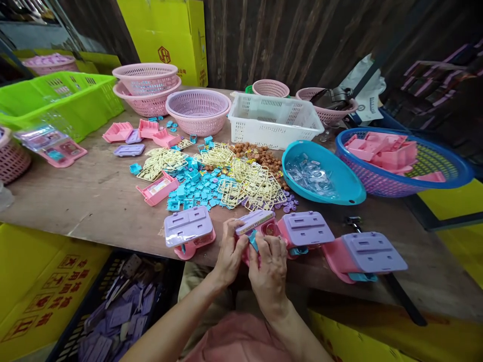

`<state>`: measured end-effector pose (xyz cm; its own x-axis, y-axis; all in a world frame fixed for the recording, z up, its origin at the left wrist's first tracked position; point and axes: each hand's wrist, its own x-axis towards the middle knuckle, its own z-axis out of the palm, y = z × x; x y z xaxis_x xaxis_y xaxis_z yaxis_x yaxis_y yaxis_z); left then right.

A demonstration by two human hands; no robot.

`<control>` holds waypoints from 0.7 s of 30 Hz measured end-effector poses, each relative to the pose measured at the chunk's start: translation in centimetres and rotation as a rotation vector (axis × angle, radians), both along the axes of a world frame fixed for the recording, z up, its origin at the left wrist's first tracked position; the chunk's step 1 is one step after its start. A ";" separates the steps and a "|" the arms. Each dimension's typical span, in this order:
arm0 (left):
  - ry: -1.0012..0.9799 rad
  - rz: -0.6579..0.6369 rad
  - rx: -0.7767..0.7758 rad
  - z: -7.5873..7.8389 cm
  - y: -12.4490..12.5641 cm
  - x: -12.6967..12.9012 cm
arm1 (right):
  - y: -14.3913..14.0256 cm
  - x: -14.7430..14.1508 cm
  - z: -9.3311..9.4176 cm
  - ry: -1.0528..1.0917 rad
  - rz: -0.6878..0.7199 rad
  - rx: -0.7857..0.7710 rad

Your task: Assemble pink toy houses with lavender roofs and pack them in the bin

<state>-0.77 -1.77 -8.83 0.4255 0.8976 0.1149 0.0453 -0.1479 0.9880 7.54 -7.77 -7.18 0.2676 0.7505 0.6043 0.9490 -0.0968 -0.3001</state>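
Note:
At the table's front edge my left hand (229,251) grips the left side of a pink toy house with a lilac roof (257,219). My right hand (269,269) pinches a small blue plastic piece (253,240) against the front of that house. My fingers hide part of the blue piece and the house's lower half. One similar pink-and-lilac toy house (189,229) stands to the left. Two more, a near one (307,230) and a farther one (373,253), stand to the right. Beyond my hands lie heaped blue parts (199,187) and cream plastic frames (251,183).
A blue bowl (339,181) of clear parts and a blue-rimmed basket (445,166) of pink parts stand right. Behind are a white basket (275,119) and lilac baskets (198,108). A hammer-like tool (405,299) overhangs the front edge. A dark crate (64,332) holds lilac parts below left.

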 end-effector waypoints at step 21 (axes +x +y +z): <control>-0.043 -0.012 -0.098 -0.7 -0.1 0.2 | -0.4 0.8 -1.1 0.097 0.130 0.325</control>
<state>-0.59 -1.92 -9.55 0.4328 0.9003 0.0457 0.0009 -0.0511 0.9987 8.36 -8.18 -8.25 0.2507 0.5545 0.7935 0.9127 0.1379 -0.3847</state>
